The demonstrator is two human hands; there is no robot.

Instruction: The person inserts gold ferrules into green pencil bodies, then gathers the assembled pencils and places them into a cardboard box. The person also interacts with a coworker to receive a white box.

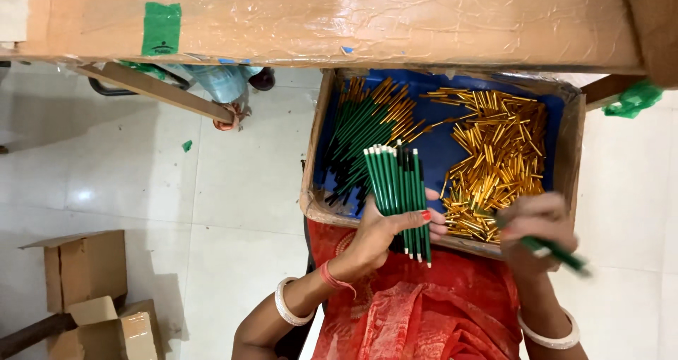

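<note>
Centre frame, my left hand (381, 236) is closed round a fanned bundle of green pencils (399, 190), upright over the cardboard tray (314, 148). At lower right, my right hand (537, 233) pinches a single green pencil (558, 255), blurred, beside the gold ferrules (498, 155).

Left hand (381, 234) gripping a fanned bundle of green pencils (400, 190), right hand (534, 234) pinching a single pencil (558, 254), both over a blue-lined tray (438, 148) of loose pencils (364, 130) and gold caps (498, 155), small boxes (92, 296) on the tiled floor (141, 176)
</note>
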